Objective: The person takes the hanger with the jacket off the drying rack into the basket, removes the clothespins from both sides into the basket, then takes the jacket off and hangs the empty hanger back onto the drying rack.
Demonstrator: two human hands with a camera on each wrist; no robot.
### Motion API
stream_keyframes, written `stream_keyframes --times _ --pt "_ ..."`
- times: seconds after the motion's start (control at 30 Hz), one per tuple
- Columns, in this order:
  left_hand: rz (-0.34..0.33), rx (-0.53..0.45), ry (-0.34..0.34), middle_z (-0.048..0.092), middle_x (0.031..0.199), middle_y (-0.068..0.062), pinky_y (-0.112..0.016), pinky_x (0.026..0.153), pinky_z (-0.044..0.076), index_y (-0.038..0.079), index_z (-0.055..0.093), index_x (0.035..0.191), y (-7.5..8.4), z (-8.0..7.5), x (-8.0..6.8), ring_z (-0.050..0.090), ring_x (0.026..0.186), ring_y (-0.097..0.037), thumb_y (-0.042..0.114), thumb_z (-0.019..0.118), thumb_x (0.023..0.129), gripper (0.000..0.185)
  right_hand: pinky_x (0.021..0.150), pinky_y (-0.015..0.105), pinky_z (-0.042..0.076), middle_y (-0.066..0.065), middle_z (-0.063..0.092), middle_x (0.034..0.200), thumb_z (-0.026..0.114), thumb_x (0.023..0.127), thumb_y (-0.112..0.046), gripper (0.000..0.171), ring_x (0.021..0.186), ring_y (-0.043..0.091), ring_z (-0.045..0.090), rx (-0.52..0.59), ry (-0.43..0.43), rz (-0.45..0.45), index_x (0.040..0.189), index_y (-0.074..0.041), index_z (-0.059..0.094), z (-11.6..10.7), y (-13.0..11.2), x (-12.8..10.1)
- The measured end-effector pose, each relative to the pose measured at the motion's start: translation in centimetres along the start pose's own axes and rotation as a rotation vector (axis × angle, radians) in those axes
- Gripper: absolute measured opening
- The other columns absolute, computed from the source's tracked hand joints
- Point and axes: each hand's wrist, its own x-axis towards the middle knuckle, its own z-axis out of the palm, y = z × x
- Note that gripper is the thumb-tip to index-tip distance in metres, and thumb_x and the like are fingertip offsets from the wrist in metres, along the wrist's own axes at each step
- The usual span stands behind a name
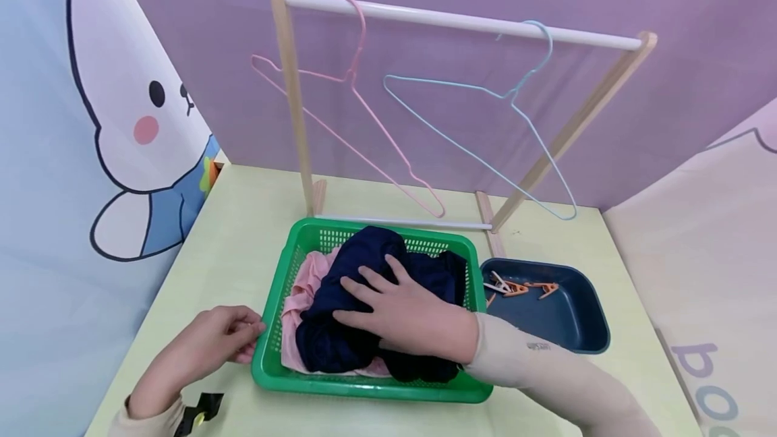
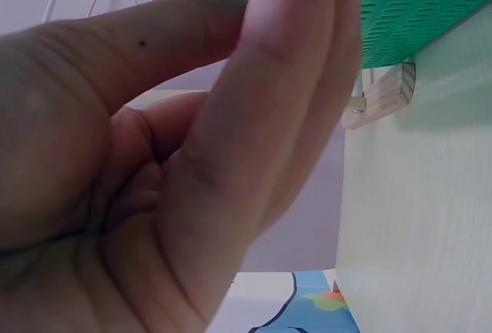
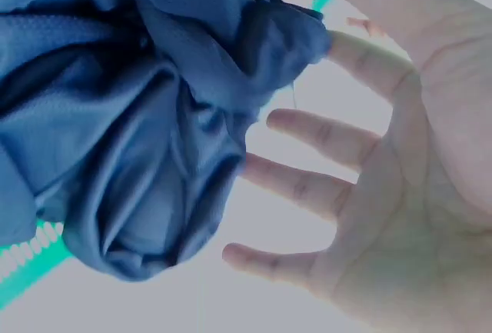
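Observation:
A green plastic basket holds a crumpled navy garment on top of a pink garment. My left hand pinches the basket's left rim between thumb and fingers; the left wrist view has this hand close up, with the fingertips cut off. Spread and fairly straight, the fingers of my right hand lie over the navy cloth. In the right wrist view the palm and fingers show beside the bunched navy fabric, the index fingertip against it.
Behind the basket stands a wooden rack with a white bar. A pink hanger and a light blue hanger hang from it. Right of the basket is a dark blue tub with several clothespins.

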Motion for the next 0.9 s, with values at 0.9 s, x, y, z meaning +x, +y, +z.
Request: stream_keyframes --times 0.9 --pt "-0.007 0.409 0.14 0.067 0.08 -0.003 -0.04 0.064 0.054 -0.004 0.066 0.109 1.6 -0.4 -0.1 0.064 0.072 -0.02 0.015 0.062 0.099 0.022 0.108 0.069 0.025 0.007 0.026 0.163 0.071 0.091 -0.048 0.079 0.145 0.031 0.03 0.317 0.266 0.387 0.157 -0.026 0.034 3.3 0.8 -9.5"
